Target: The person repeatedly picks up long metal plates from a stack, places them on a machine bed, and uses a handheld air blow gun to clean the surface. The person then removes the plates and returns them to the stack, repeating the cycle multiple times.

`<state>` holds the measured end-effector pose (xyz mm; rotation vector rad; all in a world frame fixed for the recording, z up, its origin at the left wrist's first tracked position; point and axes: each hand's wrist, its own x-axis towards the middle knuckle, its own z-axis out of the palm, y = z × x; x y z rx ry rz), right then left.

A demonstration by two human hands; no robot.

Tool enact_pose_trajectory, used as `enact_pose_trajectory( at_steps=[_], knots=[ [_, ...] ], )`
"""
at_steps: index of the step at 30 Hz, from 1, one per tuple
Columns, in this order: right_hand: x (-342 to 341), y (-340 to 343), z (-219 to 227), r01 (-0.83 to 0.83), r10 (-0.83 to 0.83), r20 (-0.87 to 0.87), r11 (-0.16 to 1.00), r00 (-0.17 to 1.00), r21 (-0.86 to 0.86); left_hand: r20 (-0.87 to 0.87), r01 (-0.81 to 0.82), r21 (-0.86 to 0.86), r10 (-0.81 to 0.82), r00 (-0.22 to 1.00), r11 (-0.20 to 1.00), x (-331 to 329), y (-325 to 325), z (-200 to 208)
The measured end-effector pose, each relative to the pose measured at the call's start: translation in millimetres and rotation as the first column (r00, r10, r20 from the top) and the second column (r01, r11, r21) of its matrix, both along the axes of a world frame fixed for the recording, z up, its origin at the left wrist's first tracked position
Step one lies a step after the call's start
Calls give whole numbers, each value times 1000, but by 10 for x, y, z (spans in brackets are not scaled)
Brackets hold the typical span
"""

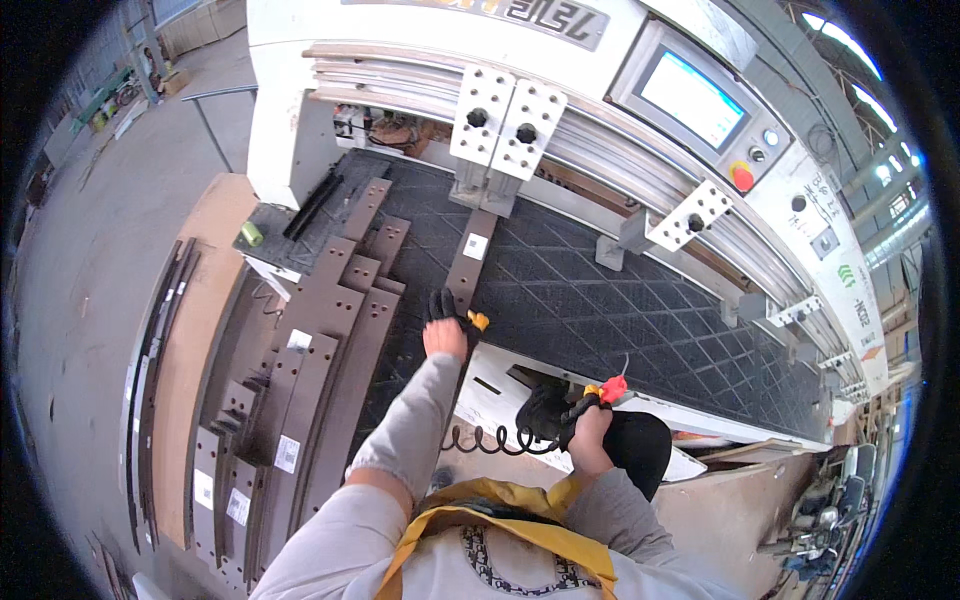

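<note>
My left hand (445, 312), in a dark glove with yellow at the thumb side, is closed over the near end of a narrow brown board (465, 266). The board has drilled holes and a white label. It lies flat on the black ridged machine table (560, 300), its far end under a white clamp block (488, 125). Lower right, my right hand (588, 418) grips a red air blow gun (614, 388) whose thin nozzle points up and away. A black coiled hose (500, 438) runs left from near that hand.
Stacked brown drilled boards (310, 370) lie at my left, some labelled. Beyond them is a tan panel (215, 270) with thin dark strips. A control screen (695, 98) and a red stop button (741, 176) face me at upper right. Another clamp plate (690, 215) hangs from the rails.
</note>
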<state>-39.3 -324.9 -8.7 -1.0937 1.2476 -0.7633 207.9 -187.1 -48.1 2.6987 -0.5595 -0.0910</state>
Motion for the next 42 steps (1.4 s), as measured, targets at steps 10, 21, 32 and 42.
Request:
enact_pose_trajectory(
  at_steps=[10,21,32,42],
  knots=[
    [65,790,885,-880,731,-515,463,448,-109,-51,116,126,-110,993,985,29,62,304],
    [766,562,661,-734,617,-415,638,668,-234,61,119,49,-122,991,992,-1084,1151,-80],
    [287,381,879,-677,597,-380,726,707,-119,27,52,50,-53,998,997,-766,873,-2],
    [-571,192,1039,-529,530,21,843,848,97,-32,339,-128,-346,938,932,-886,-19,142]
  ],
)
